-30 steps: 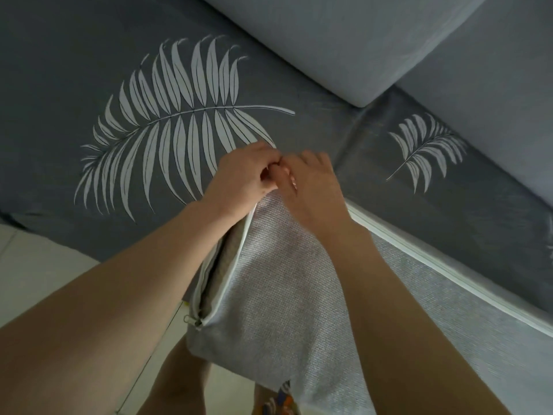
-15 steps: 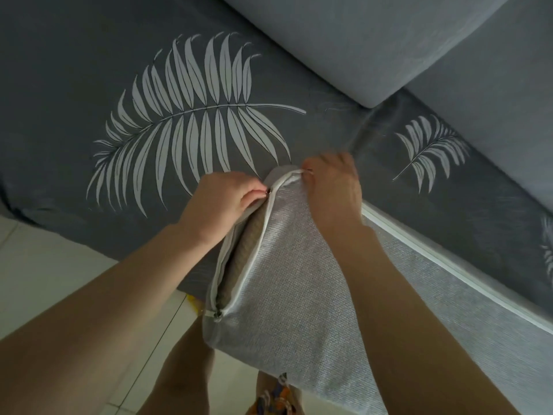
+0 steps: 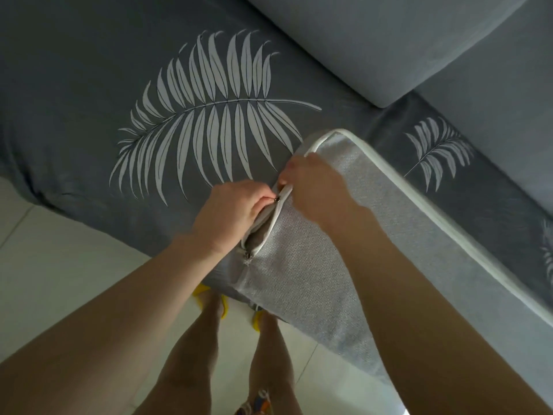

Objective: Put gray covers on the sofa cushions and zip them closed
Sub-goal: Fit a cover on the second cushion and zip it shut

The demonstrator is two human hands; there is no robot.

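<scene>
A sofa cushion in a light gray woven cover (image 3: 302, 265) with white piping lies across the sofa seat, one end hanging over the floor. Its white zipper (image 3: 269, 223) runs along the near left edge; a short stretch stays open and shows brown filling. My left hand (image 3: 230, 214) pinches the small dark zipper pull. Just above it, my right hand (image 3: 314, 187) grips the cover's edge at the closed part of the zipper.
The sofa seat (image 3: 89, 100) wears a dark gray cover printed with white fern leaves. Two lighter gray back cushions (image 3: 374, 40) stand at the top right. Pale floor tiles (image 3: 59, 265) lie below, with my legs and yellow slippers (image 3: 209, 298) under the cushion.
My left hand has drawn the zipper pull down the edge toward me, so the open gap is shorter. My right hand followed down the edge. The cushion's far corner now shows.
</scene>
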